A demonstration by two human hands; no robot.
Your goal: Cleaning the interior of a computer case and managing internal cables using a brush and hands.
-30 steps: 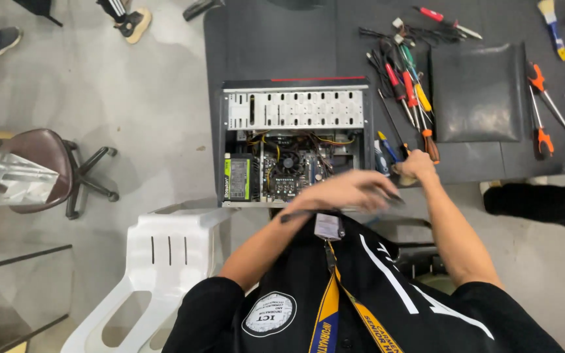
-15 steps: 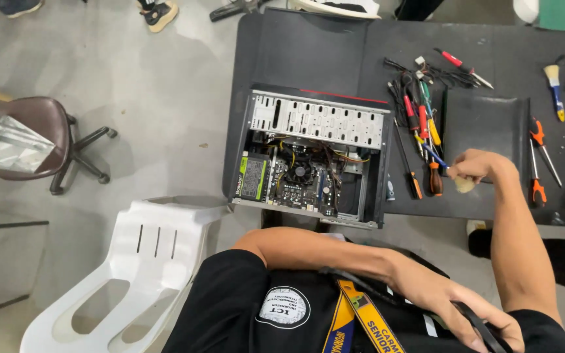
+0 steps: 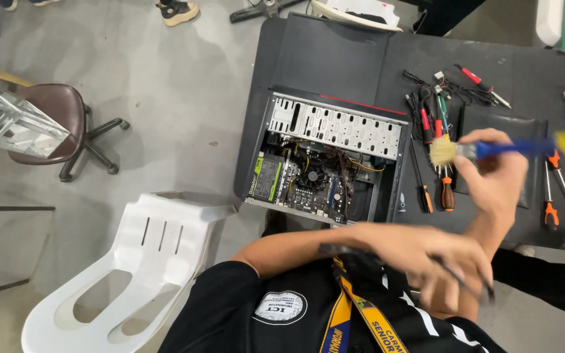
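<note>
Gripping a blue-handled paintbrush [image 3: 492,150], the right hand [image 3: 492,176] has its fingers curled round the handle, bristles pointing to nine o'clock above the screwdrivers [image 3: 436,163]. At nine o'clock sits the open computer case [image 3: 331,160] on the dark surface [image 3: 335,59]. Left hand [image 3: 433,265] blurs low, fingers pinching a thin dark tool [image 3: 465,282].

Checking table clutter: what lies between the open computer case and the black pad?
In the head view, a row of screwdrivers lies between the computer case and the black pad.
</note>
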